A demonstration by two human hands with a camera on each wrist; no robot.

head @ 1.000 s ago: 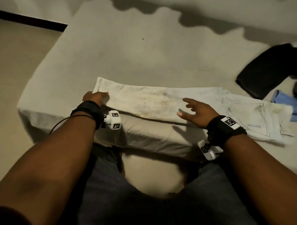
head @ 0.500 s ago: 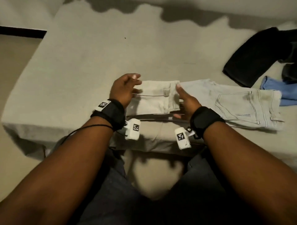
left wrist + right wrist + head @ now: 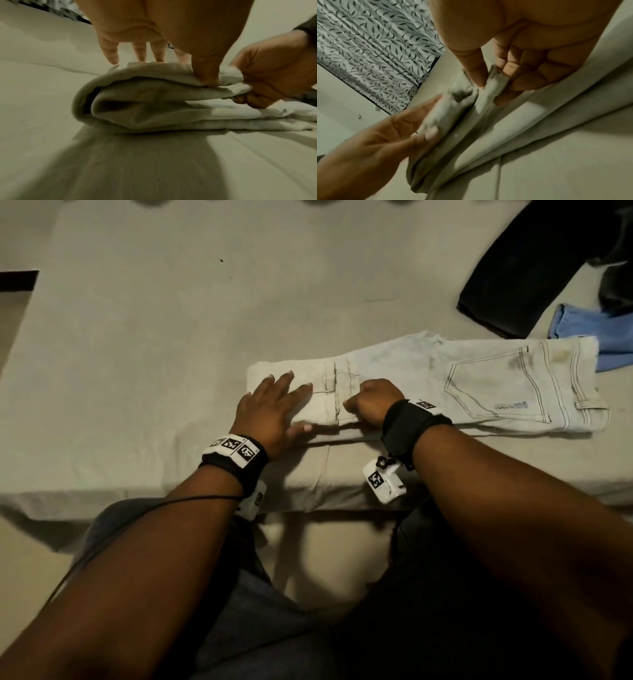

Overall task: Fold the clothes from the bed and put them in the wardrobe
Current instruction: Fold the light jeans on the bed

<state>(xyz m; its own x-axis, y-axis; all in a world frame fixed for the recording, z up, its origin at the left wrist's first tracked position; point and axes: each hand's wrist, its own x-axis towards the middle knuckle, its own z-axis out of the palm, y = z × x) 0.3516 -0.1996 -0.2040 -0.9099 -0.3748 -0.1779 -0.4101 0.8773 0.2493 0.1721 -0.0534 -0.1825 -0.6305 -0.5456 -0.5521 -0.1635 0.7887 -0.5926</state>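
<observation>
Near the bed's (image 3: 137, 344) front edge, the left hand (image 3: 270, 409) lies flat on the pale jeans' (image 3: 479, 381) folded legs; the right hand (image 3: 371, 405) pinches the hem. Best keep edges aligned, pressing firmly.

The bed (image 3: 144, 344), covered in a plain beige sheet, fills most of the head view, its near edge running across below the wrists. On it, at about three o'clock from the centre, lie pale jeans (image 3: 479, 378), their legs folded over toward the middle and the back pocket facing up. At about one o'clock lies a dark garment (image 3: 513, 278), and just beside it, toward two o'clock, a blue garment (image 3: 596, 333) touching the jeans' waistband.
</observation>
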